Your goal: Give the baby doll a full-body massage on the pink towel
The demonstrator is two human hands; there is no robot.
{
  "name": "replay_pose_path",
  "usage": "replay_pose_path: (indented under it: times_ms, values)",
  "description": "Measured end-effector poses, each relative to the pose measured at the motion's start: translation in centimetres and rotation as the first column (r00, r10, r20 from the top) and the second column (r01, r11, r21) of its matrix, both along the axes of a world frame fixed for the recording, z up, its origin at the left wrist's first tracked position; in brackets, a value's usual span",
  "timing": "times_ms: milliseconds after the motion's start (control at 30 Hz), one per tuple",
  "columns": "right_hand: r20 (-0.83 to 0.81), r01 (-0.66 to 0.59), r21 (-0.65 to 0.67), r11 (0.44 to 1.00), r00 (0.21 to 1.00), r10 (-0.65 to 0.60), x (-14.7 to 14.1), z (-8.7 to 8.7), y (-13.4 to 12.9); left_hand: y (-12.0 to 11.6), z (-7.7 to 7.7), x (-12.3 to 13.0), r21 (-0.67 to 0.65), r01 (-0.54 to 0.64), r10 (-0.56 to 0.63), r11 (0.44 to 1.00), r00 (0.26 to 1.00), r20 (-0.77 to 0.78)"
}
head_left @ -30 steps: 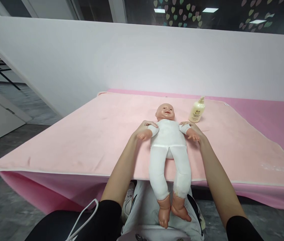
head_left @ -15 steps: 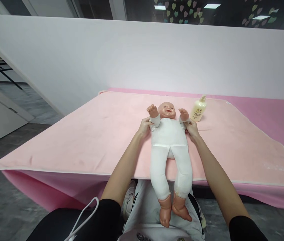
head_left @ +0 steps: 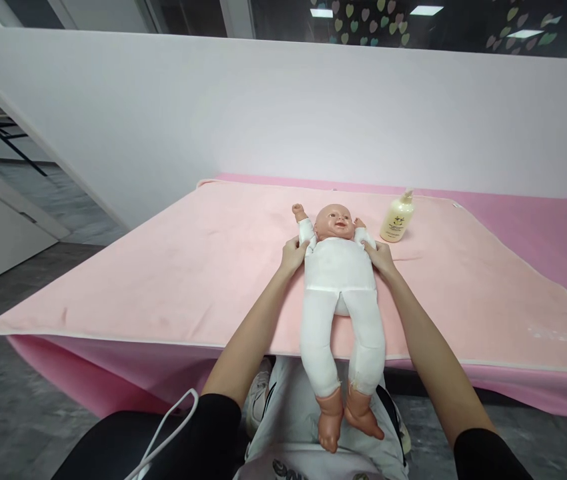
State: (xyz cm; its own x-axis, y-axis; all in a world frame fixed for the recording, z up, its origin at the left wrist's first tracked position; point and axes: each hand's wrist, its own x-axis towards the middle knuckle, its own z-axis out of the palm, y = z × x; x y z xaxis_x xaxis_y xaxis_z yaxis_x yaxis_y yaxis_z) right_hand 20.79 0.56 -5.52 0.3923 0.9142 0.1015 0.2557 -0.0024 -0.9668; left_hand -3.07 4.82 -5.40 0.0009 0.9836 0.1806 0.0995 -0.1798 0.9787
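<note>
A baby doll (head_left: pixel 339 267) with a white cloth body lies face up on the pink blanket (head_left: pixel 163 267), its legs hanging over the front edge toward my lap. My left hand (head_left: pixel 293 255) is closed on the doll's arm at the left of the picture, near the shoulder. On the other side, my right hand (head_left: pixel 379 257) grips the doll's other arm, fingers wrapped at the upper sleeve. Both doll arms point up beside its head. A pale yellow pump bottle (head_left: pixel 397 217) stands on the blanket just beyond my right hand.
The blanket lies over a darker pink cover (head_left: pixel 553 233) on the table. Behind it rises a white partition (head_left: pixel 283 113). A white cable (head_left: pixel 168 437) loops by my left sleeve.
The doll's arms have shifted up and back, nearer the blanket beside its head. Both my hands have moved slightly inward with them and still hold the arms.
</note>
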Motion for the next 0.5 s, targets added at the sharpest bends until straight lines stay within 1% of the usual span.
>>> replay_pose_path:
  times_ms: [67, 133, 200, 233, 267, 333, 400, 500]
  values:
    - [0.064, 0.031, -0.043, 0.999, 0.998, -0.028, 0.1, -0.1, 0.2, 0.0, 0.1, -0.1, 0.009, -0.045, 0.046, 0.999, 0.992, -0.116]
    - [0.118, 0.058, -0.068, 0.996, 0.992, -0.050, 0.1, -0.1, 0.3, 0.0, 0.3, -0.1, 0.026, -0.057, 0.061, 0.998, 0.983, -0.176]
    - [0.156, 0.083, -0.065, 0.994, 0.985, -0.072, 0.0, 0.0, 0.1, 0.0, 0.2, -0.2, 0.035, -0.057, 0.062, 0.998, 0.982, -0.179]
    - [0.165, 0.095, -0.055, 0.994, 0.983, -0.085, 0.0, 0.1, -0.1, 0.0, 0.2, -0.2, 0.028, -0.052, 0.056, 0.998, 0.987, -0.153]
    - [0.171, 0.109, -0.039, 0.993, 0.980, -0.100, -0.1, 0.1, -0.2, 0.1, 0.1, -0.2, 0.010, -0.041, 0.042, 0.999, 0.994, -0.103]
    - [0.168, 0.128, 0.000, 0.992, 0.978, -0.127, -0.2, 0.3, -0.6, 0.1, 0.0, -0.1, -0.051, 0.015, -0.012, 0.999, 0.998, 0.059]
    - [0.159, 0.127, 0.047, 0.991, 0.978, -0.133, -0.2, 0.5, -0.8, 0.0, 0.2, 0.0, -0.088, 0.081, -0.059, 0.993, 0.972, 0.228]
    - [0.136, 0.089, 0.129, 0.988, 0.985, -0.107, -0.3, 1.0, -0.9, -0.3, 1.0, 0.2, -0.078, 0.143, -0.099, 0.987, 0.905, 0.413]
